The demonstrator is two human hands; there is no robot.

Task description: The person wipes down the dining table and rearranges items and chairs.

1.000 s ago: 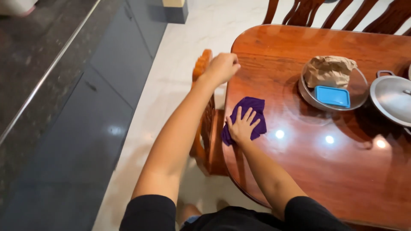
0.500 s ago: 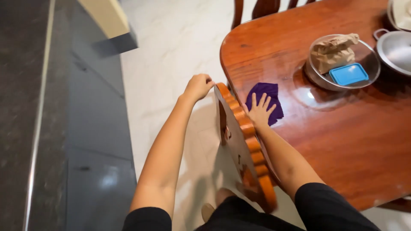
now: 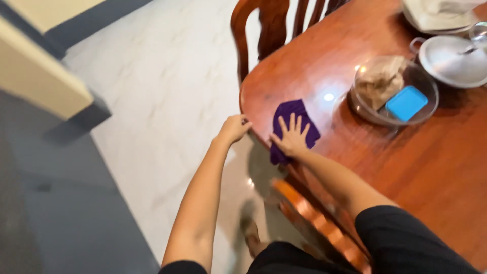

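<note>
Pressing flat with fingers spread, the right hand (image 3: 291,136) holds a purple cloth (image 3: 293,127) against the wooden dining table (image 3: 406,167) at its near corner, part of the cloth drooping over the edge, while the left hand (image 3: 234,128) curls loosely at the table's edge just beside it, though whether it grips the rim I cannot tell. Judging by this, only the corner is being wiped; the broad top toward the glass bowl (image 3: 393,91) looks untouched. The cloth is crumpled, soft and dark violet.
</note>
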